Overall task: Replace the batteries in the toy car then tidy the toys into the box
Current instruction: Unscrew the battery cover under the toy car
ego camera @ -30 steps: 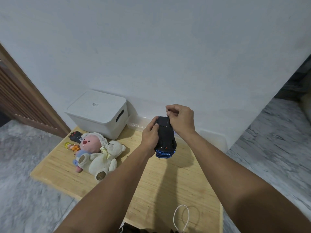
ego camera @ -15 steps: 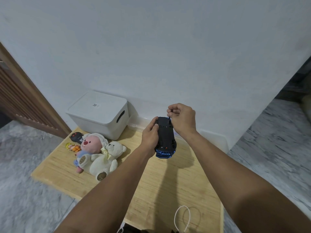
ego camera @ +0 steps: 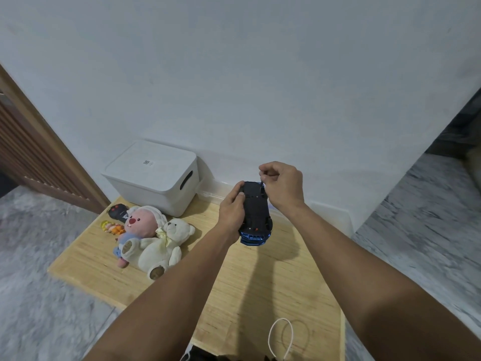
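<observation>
The blue toy car [ego camera: 256, 212] is held upside down above the wooden table [ego camera: 260, 282], its black underside facing me. My left hand [ego camera: 231, 209] grips its left side, thumb on the underside. My right hand [ego camera: 282, 185] has curled fingers pinching a thin tool, likely a small screwdriver, whose tip meets the car's far end. The white lidded box [ego camera: 153, 175] stands shut at the table's back left, against the wall.
A pink plush [ego camera: 140, 225] and a cream teddy bear [ego camera: 162, 248] lie left of the car. Behind them are a black remote [ego camera: 118, 212] and a small yellow figure [ego camera: 110, 226]. A white cord loop [ego camera: 281, 337] lies at the near edge. A wooden door frame [ego camera: 39, 142] rises on the left.
My right hand has lifted slightly and turned at the car's far end. The car and my left hand have hardly moved.
</observation>
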The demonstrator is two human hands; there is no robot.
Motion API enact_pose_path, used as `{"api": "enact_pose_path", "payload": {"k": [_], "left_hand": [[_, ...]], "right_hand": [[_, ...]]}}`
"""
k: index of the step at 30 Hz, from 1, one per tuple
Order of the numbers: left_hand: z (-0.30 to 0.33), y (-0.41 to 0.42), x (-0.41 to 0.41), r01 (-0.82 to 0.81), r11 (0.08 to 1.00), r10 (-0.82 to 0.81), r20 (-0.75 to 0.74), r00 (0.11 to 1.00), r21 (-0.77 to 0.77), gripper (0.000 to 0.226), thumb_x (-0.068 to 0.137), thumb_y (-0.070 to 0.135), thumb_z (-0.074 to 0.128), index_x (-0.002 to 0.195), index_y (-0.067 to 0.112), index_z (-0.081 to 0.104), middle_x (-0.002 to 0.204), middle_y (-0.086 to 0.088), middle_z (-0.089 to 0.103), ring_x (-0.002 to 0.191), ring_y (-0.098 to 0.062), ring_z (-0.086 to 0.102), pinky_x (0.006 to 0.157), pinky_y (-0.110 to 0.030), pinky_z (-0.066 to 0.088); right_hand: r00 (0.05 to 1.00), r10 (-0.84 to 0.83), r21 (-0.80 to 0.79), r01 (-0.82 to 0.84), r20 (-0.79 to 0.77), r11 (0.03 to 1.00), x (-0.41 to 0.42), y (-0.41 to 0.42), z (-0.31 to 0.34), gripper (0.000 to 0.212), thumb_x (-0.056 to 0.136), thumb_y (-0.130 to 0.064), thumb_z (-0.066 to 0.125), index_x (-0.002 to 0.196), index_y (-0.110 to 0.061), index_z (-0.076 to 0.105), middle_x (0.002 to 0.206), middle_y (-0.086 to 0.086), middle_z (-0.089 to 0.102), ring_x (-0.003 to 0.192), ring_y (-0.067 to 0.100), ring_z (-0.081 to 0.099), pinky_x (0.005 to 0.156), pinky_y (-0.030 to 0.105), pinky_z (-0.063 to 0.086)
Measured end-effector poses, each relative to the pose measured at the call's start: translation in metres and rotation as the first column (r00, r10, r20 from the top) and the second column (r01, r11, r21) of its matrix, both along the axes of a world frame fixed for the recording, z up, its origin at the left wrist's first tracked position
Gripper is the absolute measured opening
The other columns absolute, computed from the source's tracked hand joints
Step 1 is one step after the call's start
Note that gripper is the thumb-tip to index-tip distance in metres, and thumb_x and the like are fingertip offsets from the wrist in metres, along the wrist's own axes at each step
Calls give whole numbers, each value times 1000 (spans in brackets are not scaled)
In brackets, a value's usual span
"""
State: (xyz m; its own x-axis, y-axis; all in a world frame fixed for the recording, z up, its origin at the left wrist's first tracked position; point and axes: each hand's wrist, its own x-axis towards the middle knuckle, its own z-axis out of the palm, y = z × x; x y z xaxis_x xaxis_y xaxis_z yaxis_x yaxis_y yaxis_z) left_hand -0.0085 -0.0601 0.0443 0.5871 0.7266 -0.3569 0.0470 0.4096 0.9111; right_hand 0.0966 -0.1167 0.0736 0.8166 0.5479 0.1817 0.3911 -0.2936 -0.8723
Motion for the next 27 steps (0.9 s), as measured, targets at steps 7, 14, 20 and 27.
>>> {"api": "enact_pose_path", "payload": {"k": [7, 14, 20, 27], "left_hand": [[0, -1, -1, 5, 1000, -5, 8, 1000, -12, 34, 102, 16, 39, 122, 33, 62, 93, 3, 67, 76, -18, 63, 78, -41, 58], [-1, 0, -1, 3, 1000, -2, 14, 1000, -18, 35, 102, 15, 40, 123, 31, 63, 92, 3, 66, 78, -20, 62, 79, -42, 57], [-4, -1, 0, 5, 1000, -5, 5, 1000, -24, 35, 101, 17, 41, 112, 39, 65, 102, -4, 67, 85, -25, 63, 84, -50, 56], [-5, -1, 1, 7, 1000, -7, 14, 1000, -31, 34, 102, 17, 42, 124, 34, 61, 102, -1, 67, 87, -23, 65, 85, -45, 58]], "right_hand": [[1000, 16, 27, -17, 24, 1000, -4, 1, 0, 20, 87, -13, 67, 106, -13, 75, 103, 1, 73, 92, 12, 67, 90, 30, 53], [999, 6, 5, -6, 37, 1000, -1, 2, 0, 17, 87, -7, 66, 97, -17, 76, 91, -4, 71, 86, 10, 67, 86, 30, 55], [999, 6, 26, -7, 34, 1000, -2, 2, -1, 15, 86, -5, 64, 92, -15, 73, 86, -3, 73, 83, 10, 68, 84, 34, 57], [1000, 18, 65, -18, 1, 998, -5, 2, -3, 16, 80, -11, 73, 93, -20, 77, 86, -6, 72, 80, 8, 67, 83, 33, 57]]}}
